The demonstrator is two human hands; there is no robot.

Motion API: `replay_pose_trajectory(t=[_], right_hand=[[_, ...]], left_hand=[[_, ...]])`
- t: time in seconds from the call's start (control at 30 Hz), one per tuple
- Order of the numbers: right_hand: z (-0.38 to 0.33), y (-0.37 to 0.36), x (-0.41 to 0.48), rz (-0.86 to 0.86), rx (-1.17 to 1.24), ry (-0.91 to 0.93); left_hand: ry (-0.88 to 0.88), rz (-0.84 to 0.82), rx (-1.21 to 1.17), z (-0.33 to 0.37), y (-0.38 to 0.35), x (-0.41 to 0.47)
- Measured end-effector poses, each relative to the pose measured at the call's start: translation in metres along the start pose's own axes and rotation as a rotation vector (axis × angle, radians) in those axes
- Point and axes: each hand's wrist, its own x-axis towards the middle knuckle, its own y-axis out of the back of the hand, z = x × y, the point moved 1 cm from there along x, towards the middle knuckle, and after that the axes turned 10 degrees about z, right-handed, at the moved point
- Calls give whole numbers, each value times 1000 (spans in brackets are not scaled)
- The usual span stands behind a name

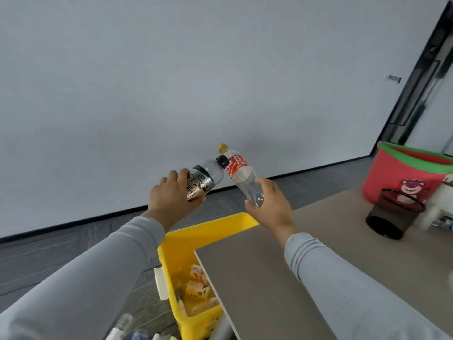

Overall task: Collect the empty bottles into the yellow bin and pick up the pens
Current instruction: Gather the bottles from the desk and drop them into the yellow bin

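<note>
Table edge: the grey-brown table (343, 253) ends in a sharp near-left corner that overhangs the yellow bin (186, 244); its left edge runs from that corner up toward the right hand.
Open room: left of the bin lies dark grey plank floor (49, 261), bounded by a black skirting line under a plain pale wall (196, 69); a dark door frame (421, 77) stands at the far right.
Bin: rigid yellow plastic, rectangular, open-topped, with pale crumpled wrappers (198, 285) inside; part of its mouth is hidden under the table corner.
Left hand (171, 200): wrapped around the lower body of a clear bottle with a black cap (203, 180), silver-and-black label, neck tilted up and right.
Right hand (272, 207): gripping the base of a clear bottle with a red label (241, 175) and a yellow cap, tilted up and left.
Bottles relative to the bin: both are held in the air above and beyond its far rim, the black cap touching or just beside the red label.
Sleeves: smooth light grey fabric on both forearms.
Table contents: a black wire-mesh pen cup (392, 217), round and see-through, stands just before a soft red basket with a green rim (411, 175) bearing a pink bear picture.
Pens: cannot be made out; blurred items lie at the right edge.
</note>
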Motion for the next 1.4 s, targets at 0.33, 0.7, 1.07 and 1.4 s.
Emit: replay_pose_trajectory(t=[0.33,0.7,1.07,1.4], right_hand=[[10,-59,24,-133,-225,-66],[38,-15,15,-25,-239,-55],[53,72,-32,34,-276,-61],[121,224,-126,172,-448,-219]], left_hand=[[-20,-112,27,-17,-51,9],[-130,-270,39,35,-86,20],[-307,-141,-117,123,-28,-6],[-593,-148,-290,277,-1,-75]])
